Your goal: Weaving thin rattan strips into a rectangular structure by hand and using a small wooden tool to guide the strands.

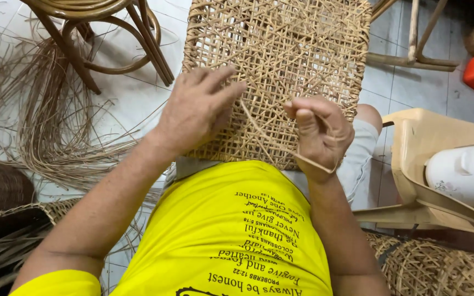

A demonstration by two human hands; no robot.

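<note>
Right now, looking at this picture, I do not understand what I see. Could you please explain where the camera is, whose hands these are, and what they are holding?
The one picture comes from a camera worn on a person's head, looking down at their own lap and hands. No machine is here, only two bare hands. Across the lap rests a woven cane panel, an open lattice of pale strips. The left hand lies flat on the panel, fingers spread. The right hand pinches a thin cane strand that runs into the weave and loops around the hand. On the tiled floor lie loose cane strips at the left, beside a bentwood chair frame. At the right stands a pale plastic chair.
</note>
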